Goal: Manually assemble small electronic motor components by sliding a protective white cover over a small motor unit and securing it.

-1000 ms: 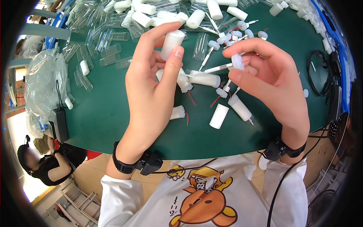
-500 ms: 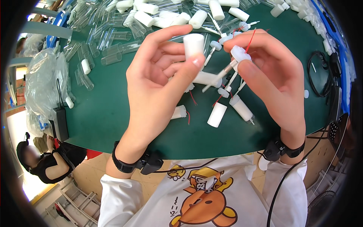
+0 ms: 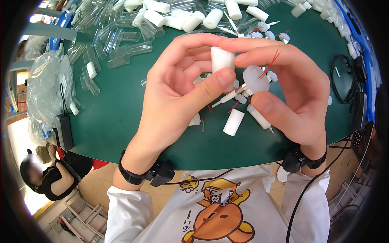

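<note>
Between the thumb and fingers of my left hand (image 3: 172, 87) is a white foam-like cylinder (image 3: 222, 58), held upright. My right hand (image 3: 304, 81) holds a white round cap (image 3: 256, 80) with a thin rod and two red wires; the rod slants down toward the left. My right index fingertip touches or nearly touches the cylinder's side. Below the hands a loose white cylinder (image 3: 233, 122) lies on the table. Beside it is a clear tube with a white core (image 3: 259, 117), partly hidden by my right thumb. More capped rods lie behind my right hand.
Clear tubes (image 3: 121, 50) and white cylinders (image 3: 193, 21) are heaped at the back of the green table (image 3: 109, 133). Clear plastic bags (image 3: 46, 93) and a black box (image 3: 64, 131) sit at the left edge. A black cable (image 3: 338, 95) lies coiled at right. Another person (image 3: 52, 174) is at lower left.
My hands have come together. The right hand has turned the cap so its wired face shows and moved it slightly down; the left hand has carried the cylinder right and slightly down.
</note>
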Available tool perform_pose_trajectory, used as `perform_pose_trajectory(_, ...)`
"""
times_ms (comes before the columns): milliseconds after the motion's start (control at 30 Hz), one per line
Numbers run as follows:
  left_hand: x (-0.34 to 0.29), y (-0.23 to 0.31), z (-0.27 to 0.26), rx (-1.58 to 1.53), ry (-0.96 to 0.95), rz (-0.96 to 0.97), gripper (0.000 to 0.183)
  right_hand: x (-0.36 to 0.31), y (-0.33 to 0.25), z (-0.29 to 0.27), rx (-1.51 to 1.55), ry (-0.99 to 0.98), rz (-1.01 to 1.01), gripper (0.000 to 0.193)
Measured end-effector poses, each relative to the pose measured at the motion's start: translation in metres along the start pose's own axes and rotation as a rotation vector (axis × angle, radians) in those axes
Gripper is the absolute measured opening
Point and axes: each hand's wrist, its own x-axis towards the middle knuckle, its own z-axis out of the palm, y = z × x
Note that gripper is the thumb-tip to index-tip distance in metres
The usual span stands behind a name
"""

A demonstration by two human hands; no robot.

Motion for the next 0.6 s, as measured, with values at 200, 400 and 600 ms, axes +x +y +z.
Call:
perform_pose_trajectory(200,-0.0008,0.001,0.0032,0.029,0.027,-0.024,0.037,0.0001,0.0007,-0.0033,-0.102,-0.013,-0.031,0.031)
perform_pose_trajectory(400,-0.0009,0.0005,0.0028,0.101,-0.034,0.0,0.036,-0.0002,-0.0023,-0.0065,-0.194,-0.009,-0.028,0.028)
perform_pose_trajectory(600,-0.0049,0.0057,0.0106,0.023,-0.049,-0.076,0.036,-0.0005,0.0006,-0.0022,-0.204,0.015,-0.031,0.03)
